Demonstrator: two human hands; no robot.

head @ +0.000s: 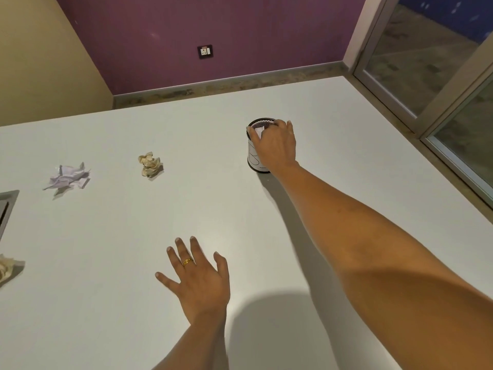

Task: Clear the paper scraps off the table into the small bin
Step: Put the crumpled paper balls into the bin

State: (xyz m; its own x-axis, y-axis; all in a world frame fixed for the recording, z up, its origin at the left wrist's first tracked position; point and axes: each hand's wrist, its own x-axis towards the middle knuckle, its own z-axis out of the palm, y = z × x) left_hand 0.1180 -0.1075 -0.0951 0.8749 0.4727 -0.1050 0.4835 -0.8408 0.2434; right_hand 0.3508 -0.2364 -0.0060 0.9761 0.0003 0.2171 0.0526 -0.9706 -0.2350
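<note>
A small round bin (253,156) with a dark mesh rim stands on the white table (186,209), far right of centre. My right hand (274,145) reaches over its mouth, and its fingers pinch a white paper scrap (258,132) at the rim. My left hand (197,276) lies flat on the table near me with fingers spread and a gold ring on one finger. A beige crumpled scrap (150,164) and a pale lilac crumpled scrap (68,177) lie to the left. Another beige scrap (8,268) shows at the left edge.
A grey recessed panel (6,209) sits in the table at the far left. Beyond the table's far edge stands a purple wall with a socket (205,51). A glass sliding door (426,76) runs along the right side.
</note>
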